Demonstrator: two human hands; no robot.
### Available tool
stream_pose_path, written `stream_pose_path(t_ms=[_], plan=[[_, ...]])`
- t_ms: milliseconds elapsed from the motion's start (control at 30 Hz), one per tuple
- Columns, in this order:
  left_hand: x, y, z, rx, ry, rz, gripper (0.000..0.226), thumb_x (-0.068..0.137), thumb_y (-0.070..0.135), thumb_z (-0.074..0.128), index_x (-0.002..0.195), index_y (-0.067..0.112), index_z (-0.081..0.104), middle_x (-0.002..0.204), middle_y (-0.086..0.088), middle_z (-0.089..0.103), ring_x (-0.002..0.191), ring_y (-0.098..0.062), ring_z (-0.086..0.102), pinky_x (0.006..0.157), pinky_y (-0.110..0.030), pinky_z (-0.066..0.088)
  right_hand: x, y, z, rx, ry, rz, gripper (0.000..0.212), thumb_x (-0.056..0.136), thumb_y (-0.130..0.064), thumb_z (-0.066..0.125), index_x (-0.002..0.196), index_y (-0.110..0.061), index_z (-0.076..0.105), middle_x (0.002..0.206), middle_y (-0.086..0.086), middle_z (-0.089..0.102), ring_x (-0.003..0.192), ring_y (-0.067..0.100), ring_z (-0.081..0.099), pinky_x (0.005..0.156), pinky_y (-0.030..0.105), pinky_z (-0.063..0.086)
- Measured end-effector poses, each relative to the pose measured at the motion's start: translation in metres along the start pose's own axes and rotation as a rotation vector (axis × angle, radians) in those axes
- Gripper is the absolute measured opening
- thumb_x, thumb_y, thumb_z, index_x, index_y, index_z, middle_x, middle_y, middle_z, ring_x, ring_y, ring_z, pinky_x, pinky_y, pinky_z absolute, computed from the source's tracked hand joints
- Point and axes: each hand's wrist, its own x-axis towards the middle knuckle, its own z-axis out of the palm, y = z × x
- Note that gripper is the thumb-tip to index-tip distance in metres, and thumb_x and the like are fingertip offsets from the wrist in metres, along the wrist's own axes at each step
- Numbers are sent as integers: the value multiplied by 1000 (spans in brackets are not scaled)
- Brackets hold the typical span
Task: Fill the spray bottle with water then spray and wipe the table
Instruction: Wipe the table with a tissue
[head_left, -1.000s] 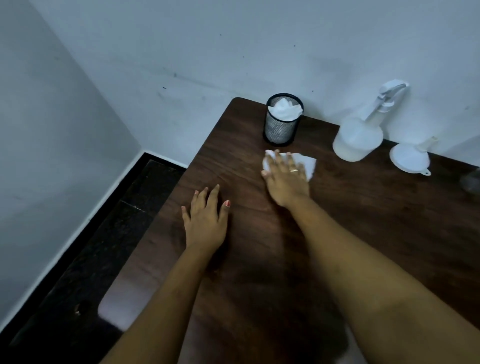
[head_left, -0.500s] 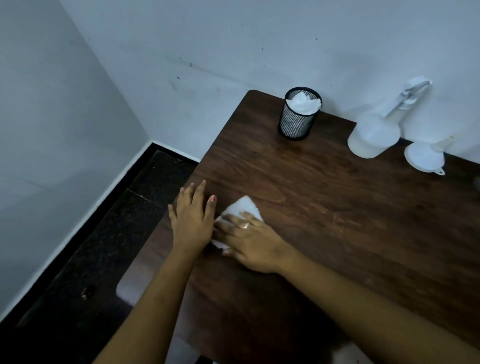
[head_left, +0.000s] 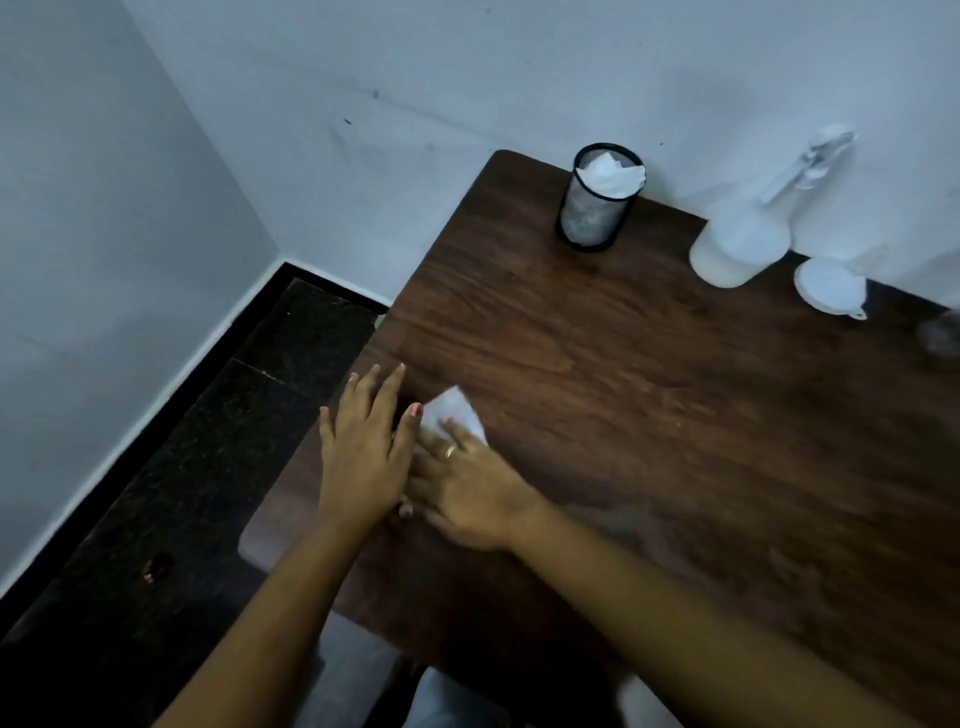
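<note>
A dark wooden table (head_left: 649, 395) fills the right of the view. My right hand (head_left: 467, 483) lies flat on a white tissue (head_left: 452, 410) near the table's left edge, pressing it onto the wood. Only the tissue's far corner shows beyond my fingers. My left hand (head_left: 363, 441) rests flat on the table right beside it, fingers spread, holding nothing. The white spray bottle (head_left: 743, 239) stands at the back by the wall, out of reach of both hands.
A black mesh cup (head_left: 592, 208) stuffed with white tissues stands at the back left of the table. A white funnel (head_left: 831, 286) lies to the right of the bottle. Left of the table, dark floor (head_left: 182, 493) meets the white walls.
My right hand has dragged the tissue from near the mesh cup back toward me and to the left, ending next to my left hand, which stayed put.
</note>
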Motion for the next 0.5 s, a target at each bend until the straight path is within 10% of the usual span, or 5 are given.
stream_pose_path(t_ms=[267,500], plan=[[-21,36,31,-21,-161,179,72,82,63,9,148,36,20,157,9,20,146,-10,4,117,-43,0,-129,58,12,-11,32,296,50,96,-43,28,145,-33,31,150,-5,40,136,20,41,108,50,34],[-26,67,41,8,-235,308,73,81,63,6,149,37,18,158,9,17,147,-9,1,116,-42,-4,-186,142,0,152,143,952,67,89,-55,1,152,-31,4,161,-7,5,149,17,2,118,42,7]])
